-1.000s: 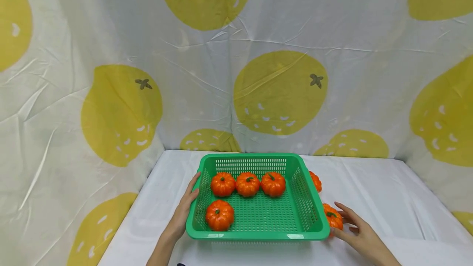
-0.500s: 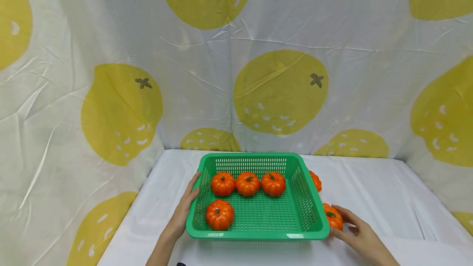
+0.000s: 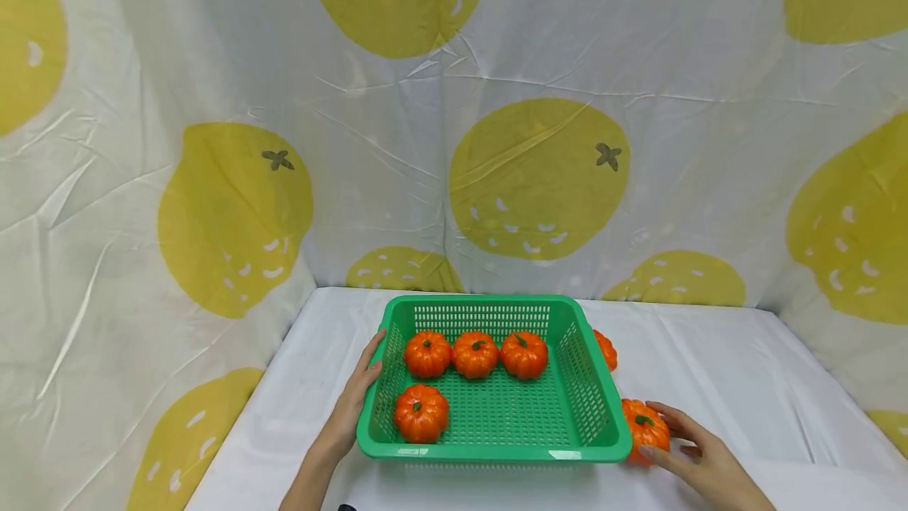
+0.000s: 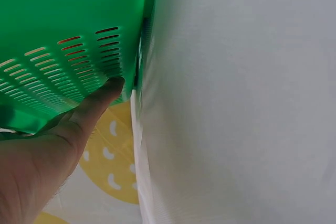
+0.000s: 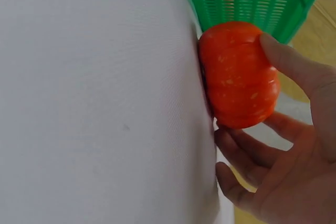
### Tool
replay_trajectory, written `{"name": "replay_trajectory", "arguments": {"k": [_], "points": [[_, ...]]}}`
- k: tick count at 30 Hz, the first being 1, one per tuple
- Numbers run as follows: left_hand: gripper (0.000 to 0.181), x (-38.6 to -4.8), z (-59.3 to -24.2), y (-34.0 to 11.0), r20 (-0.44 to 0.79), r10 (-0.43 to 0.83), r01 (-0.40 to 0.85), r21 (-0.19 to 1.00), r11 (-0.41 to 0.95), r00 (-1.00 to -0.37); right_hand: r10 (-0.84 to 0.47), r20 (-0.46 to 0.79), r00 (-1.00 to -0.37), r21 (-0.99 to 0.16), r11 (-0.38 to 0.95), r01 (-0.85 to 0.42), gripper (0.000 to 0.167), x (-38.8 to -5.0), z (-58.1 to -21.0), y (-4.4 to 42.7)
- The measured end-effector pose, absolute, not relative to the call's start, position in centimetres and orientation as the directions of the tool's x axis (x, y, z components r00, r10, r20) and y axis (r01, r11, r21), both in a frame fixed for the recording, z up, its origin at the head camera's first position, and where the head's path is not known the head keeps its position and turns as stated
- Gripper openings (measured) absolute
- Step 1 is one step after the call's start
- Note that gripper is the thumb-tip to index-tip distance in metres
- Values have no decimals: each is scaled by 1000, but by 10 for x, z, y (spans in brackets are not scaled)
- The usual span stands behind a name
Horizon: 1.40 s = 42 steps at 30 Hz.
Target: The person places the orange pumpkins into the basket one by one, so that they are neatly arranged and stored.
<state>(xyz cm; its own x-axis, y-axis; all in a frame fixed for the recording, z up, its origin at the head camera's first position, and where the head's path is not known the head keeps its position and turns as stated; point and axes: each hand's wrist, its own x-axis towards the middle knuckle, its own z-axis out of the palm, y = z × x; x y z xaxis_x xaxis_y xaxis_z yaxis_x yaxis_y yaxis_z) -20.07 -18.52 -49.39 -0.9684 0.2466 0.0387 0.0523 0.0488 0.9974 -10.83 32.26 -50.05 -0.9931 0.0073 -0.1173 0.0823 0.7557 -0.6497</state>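
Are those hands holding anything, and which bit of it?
The right grip holds an orange pumpkin by its sides, between thumb and finger. The left grip rests against the left side of the green basket.

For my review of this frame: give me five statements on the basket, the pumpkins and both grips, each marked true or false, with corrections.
1. Four pumpkins sit in the basket. True.
2. The right grip holds a pumpkin inside the basket. False: that one is outside, by the near right corner.
3. Nothing touches the basket's left side. False: the left grip is against the outside of it.
4. All the pumpkins in the basket form one row. False: three line up toward the far side; the fourth is at the near left.
5. Another pumpkin shows beyond the basket's right edge, partly hidden. True.
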Motion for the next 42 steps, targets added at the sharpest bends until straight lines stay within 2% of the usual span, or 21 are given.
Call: {"name": "replay_trajectory", "arguments": {"k": [11,19,26,33,37,42], "points": [[55,-202,-496,-182,30,249,44,998,51,-968,11,-211,-978,-651,744,149,74,-106,-499,330],[54,-201,-495,-185,36,246,51,997,56,-968,13,-159,-987,-648,753,114,75,-104,-502,328],[54,-202,-494,-186,32,245,48,997,58,-969,56,-242,-969,-642,739,203,81,-106,-499,329],[54,-202,-493,-186,29,243,43,998,52,-970,83,-109,-991,-651,747,134,72,-102,-491,339],[54,-201,-493,-186,29,245,43,998,51,-969,127,-84,-988,-678,719,150,76,-105,-474,340],[54,-200,-492,-186,29,251,42,998,47,-968,145,111,-983,-750,662,13,71,-110,-456,331]]}}
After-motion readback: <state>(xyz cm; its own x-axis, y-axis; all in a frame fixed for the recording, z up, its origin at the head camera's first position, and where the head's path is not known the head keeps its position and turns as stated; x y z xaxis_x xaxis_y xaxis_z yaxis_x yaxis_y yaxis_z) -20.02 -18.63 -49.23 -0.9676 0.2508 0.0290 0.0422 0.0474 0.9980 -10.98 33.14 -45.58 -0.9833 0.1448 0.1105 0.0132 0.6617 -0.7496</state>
